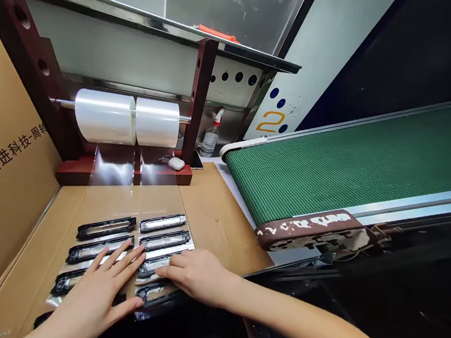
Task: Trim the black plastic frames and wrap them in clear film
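Several long black plastic frames lie in two columns on clear film, a left column (pixel 106 228) and a right column (pixel 162 223). My left hand (pixel 104 281) lies flat with fingers spread across the left column, its fingertips reaching toward the right one and its thumb beside the lowest right frame (pixel 155 292). My right hand (pixel 198 272) is closed over the right end of a lower right frame (pixel 151 266), fingers curled and pressed together. Whatever its fingertips pinch, if anything, is hidden. Clear film (pixel 109 167) runs down from two film rolls, one left (pixel 104 117) and one right (pixel 157 121).
The rolls hang on a rod in a dark red stand (pixel 200 97). Cardboard (pixel 218 217) covers the worktop; a carton (pixel 2 132) stands left. A white case (pixel 176 163) sits on the stand's base, near a spray bottle (pixel 210 138). A green conveyor belt (pixel 349 168) lies right.
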A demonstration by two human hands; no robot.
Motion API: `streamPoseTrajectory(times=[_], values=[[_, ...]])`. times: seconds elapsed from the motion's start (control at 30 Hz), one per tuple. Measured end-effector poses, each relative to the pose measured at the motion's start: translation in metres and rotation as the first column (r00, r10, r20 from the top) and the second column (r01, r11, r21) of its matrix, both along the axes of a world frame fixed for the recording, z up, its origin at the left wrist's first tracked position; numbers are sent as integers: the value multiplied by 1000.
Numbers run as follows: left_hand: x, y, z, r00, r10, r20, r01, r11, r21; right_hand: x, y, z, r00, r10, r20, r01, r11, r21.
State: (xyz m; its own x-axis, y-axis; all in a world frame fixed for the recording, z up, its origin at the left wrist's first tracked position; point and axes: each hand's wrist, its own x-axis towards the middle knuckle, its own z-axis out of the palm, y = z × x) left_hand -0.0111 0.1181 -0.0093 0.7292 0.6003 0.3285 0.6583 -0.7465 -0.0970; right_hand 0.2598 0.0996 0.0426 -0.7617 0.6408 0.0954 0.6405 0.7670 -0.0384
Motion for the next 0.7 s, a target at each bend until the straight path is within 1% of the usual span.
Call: streamPoseTrajectory(times=[0.07,0.23,0.43,0.57,0.7], values=[[0,-1,0,1000,2,-14,-2,1000,15,4,1,3,1000,-2,10,3,1000,-22],[-1,-2,-1,1000,13,-28,-13,1000,-11,23,0,14,999,-25,44,28,997,-66],[-2,1,0,1000,-7,7,7,1000,-21,51,-7,23,990,-94,107,104,990,-94],[-1,2,3,999,-35,-20,36,997,69,70,-12,30,976,-141,163,158,983,-93],[-3,4,5,997,-34,-65,43,990,136,94,-20,44,955,-208,212,223,973,-52]])
